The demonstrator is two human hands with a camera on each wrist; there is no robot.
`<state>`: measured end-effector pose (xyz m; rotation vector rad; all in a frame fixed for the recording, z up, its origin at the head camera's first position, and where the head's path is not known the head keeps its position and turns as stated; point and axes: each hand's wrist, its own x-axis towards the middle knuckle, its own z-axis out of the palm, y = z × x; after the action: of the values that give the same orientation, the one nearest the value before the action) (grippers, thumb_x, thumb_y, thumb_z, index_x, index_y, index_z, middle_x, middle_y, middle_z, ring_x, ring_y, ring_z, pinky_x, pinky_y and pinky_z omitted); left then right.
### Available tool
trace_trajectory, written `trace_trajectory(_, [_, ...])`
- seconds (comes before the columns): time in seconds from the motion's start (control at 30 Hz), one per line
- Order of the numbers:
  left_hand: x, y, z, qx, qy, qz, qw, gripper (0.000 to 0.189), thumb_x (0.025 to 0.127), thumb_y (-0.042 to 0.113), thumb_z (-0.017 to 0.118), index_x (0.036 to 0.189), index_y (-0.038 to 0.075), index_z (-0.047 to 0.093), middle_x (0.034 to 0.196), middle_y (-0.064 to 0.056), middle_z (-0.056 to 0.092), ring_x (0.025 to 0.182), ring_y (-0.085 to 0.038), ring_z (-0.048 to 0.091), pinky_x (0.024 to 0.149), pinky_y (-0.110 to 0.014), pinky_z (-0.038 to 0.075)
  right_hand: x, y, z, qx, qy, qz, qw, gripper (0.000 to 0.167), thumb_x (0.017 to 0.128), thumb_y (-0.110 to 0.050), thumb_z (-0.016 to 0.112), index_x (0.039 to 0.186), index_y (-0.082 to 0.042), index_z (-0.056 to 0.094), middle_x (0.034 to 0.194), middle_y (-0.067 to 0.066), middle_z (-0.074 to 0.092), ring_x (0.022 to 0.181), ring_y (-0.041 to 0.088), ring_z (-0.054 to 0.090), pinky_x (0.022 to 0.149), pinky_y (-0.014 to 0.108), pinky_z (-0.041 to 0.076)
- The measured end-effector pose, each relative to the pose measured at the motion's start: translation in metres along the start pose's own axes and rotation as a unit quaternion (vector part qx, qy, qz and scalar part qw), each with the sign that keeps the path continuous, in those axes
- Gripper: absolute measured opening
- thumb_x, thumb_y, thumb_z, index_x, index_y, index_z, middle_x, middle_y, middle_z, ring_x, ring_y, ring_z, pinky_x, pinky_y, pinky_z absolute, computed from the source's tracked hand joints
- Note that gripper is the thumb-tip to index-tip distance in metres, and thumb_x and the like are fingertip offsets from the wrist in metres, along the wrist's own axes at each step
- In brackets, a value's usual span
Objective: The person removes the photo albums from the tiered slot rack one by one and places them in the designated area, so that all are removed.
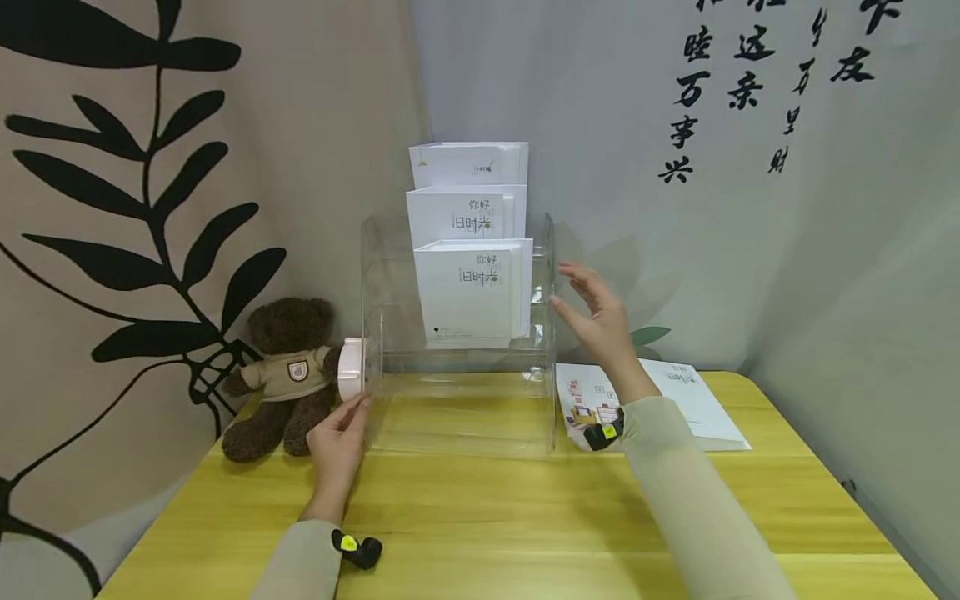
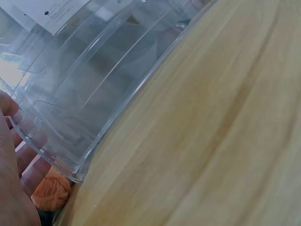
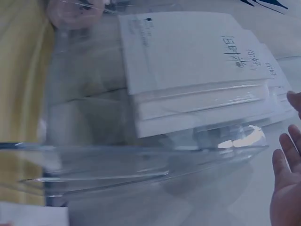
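Note:
A clear plastic tiered rack [image 1: 375, 333] stands on the table. On its steps are three white printed packs: a front one [image 1: 465, 292], a middle one [image 1: 453, 217] and a back one [image 1: 450, 167]. My left hand [image 1: 339, 437] pinches the rack's lower left side edge. In the left wrist view, the thumb of that hand [image 2: 11, 155] lies in front of the clear panel, with fingers showing through behind it. Beside the rack's right side, my right hand [image 1: 603, 329] is raised with fingers spread, holding nothing. The right wrist view shows a gap between it and the packs.
A brown teddy bear [image 1: 288, 379] in a beige shirt sits left of the rack. Between them is a pale pink rounded object [image 1: 350, 369]. White printed sheets [image 1: 693, 400] lie at the right on the wooden table [image 1: 480, 517]. An orange yarn ball [image 2: 51, 190] shows behind the rack's corner.

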<state>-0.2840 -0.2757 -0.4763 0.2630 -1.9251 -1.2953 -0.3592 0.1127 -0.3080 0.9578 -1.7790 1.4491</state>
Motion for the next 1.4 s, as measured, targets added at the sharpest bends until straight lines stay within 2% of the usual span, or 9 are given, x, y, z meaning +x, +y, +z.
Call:
trace_trajectory(0.13, [-0.002,-0.003,-0.003,0.008,-0.009,-0.003,0.9999,0.022,0.092,0.031,0.077,0.107,0.016,0.082,0.095,-0.007,0.077,0.075,0.008,0.065,0.063,-0.008,0.048,0.032,0.009,0.007,-0.035,-0.016,-0.003,0.9993,0.048,0.088,0.001,0.076,0.133,-0.002,0.061,0.144,0.013,0.054,0.137,0.025,0.046,0.114,0.041,0.037])
trace_trajectory(0.3, [-0.007,-0.008,-0.003,0.002,-0.017,-0.004,0.9999,0.022,0.092,0.032,0.076,0.107,0.017,0.082,0.096,-0.005,0.077,0.078,0.01,0.065,0.065,-0.007,0.049,0.061,0.011,0.016,-0.096,-0.075,0.041,0.9917,0.05,0.09,-0.022,0.079,0.135,-0.013,0.062,0.14,0.0,0.058,0.132,0.015,0.049,0.111,0.029,0.038])
trace_trajectory(0.4, [-0.009,-0.009,-0.003,0.001,-0.015,0.003,0.9999,0.021,0.092,0.031,0.077,0.106,0.017,0.082,0.094,-0.004,0.077,0.076,0.01,0.065,0.064,-0.007,0.049,0.068,0.011,0.023,-0.066,-0.096,0.097,0.9885,0.05,0.089,-0.027,0.08,0.134,-0.015,0.063,0.135,0.001,0.061,0.124,0.015,0.057,0.106,0.028,0.044])
trace_trajectory(0.57, [-0.005,-0.007,-0.002,0.002,-0.014,0.015,0.9998,0.02,0.092,0.031,0.076,0.105,0.018,0.082,0.092,-0.004,0.077,0.075,0.009,0.065,0.064,-0.008,0.048,0.07,0.01,0.034,0.045,-0.081,0.165,0.9819,0.049,0.087,-0.018,0.082,0.131,-0.012,0.064,0.118,0.015,0.067,0.099,0.026,0.068,0.084,0.037,0.058])
trace_trajectory(0.77, [-0.002,-0.006,0.0,-0.007,-0.002,0.024,0.9997,0.018,0.091,0.028,0.078,0.103,0.016,0.083,0.091,-0.006,0.077,0.074,0.011,0.064,0.063,-0.007,0.048,0.062,0.014,0.049,0.056,-0.124,0.219,0.9661,0.054,0.085,-0.027,0.084,0.135,-0.032,0.062,0.117,0.005,0.069,0.091,0.027,0.07,0.078,0.045,0.058])
trace_trajectory(0.93, [-0.002,-0.005,0.0,-0.012,-0.003,0.016,0.9998,0.019,0.091,0.029,0.078,0.104,0.016,0.083,0.091,-0.007,0.077,0.075,0.013,0.064,0.064,-0.007,0.048,0.055,0.022,0.057,0.012,-0.107,0.215,0.9707,0.058,0.084,-0.032,0.084,0.135,-0.043,0.058,0.12,-0.003,0.066,0.097,0.021,0.067,0.083,0.044,0.055])
trace_trajectory(1.07, [-0.002,-0.004,0.001,-0.016,-0.001,0.021,0.9997,0.019,0.09,0.028,0.079,0.103,0.014,0.083,0.09,-0.007,0.077,0.075,0.012,0.064,0.063,-0.007,0.048,0.053,0.023,0.06,-0.015,-0.089,0.2,0.9757,0.058,0.084,-0.032,0.085,0.133,-0.043,0.058,0.114,-0.004,0.068,0.094,0.02,0.067,0.08,0.041,0.056])
trace_trajectory(1.23, [-0.002,-0.003,0.001,-0.022,-0.001,0.028,0.9994,0.019,0.09,0.027,0.079,0.104,0.014,0.082,0.091,-0.007,0.077,0.076,0.012,0.065,0.065,-0.007,0.049,0.054,0.02,0.062,-0.025,-0.075,0.172,0.9819,0.056,0.082,-0.024,0.086,0.131,-0.037,0.061,0.106,-0.004,0.073,0.084,0.018,0.071,0.071,0.038,0.058])
trace_trajectory(1.4, [-0.001,-0.005,-0.001,-0.022,0.006,0.026,0.9994,0.017,0.09,0.025,0.079,0.103,0.014,0.083,0.092,-0.006,0.077,0.075,0.012,0.065,0.064,-0.007,0.049,0.053,0.014,0.064,-0.085,-0.088,0.132,0.9837,0.053,0.082,-0.028,0.086,0.13,-0.035,0.063,0.119,-0.002,0.072,0.063,0.01,0.062,0.085,0.039,0.055])
